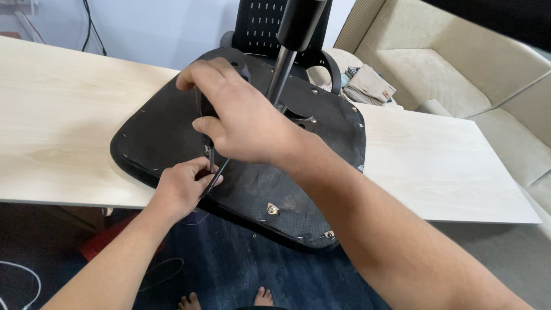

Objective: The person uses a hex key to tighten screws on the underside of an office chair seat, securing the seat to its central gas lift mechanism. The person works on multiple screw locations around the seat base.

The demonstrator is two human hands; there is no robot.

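Note:
An upturned black office chair seat (172, 132) lies on a pale wooden tabletop (63, 115), its underside up and a metal gas cylinder (281, 72) rising from the middle. My right hand (241, 115) is closed around the dark handle of a screwdriver (211, 155) held upright over the seat's near left edge. My left hand (183, 186) pinches the thin shaft near its tip against the seat. The tip itself is hidden by my fingers.
A black mesh chair back (261, 23) stands behind the seat. A beige sofa (459, 74) with folded cloth (367, 86) is at the right. Bolt holes (272, 209) dot the seat's near edge. A blue carpet (241, 270), white cables (23, 275) and my toes lie below.

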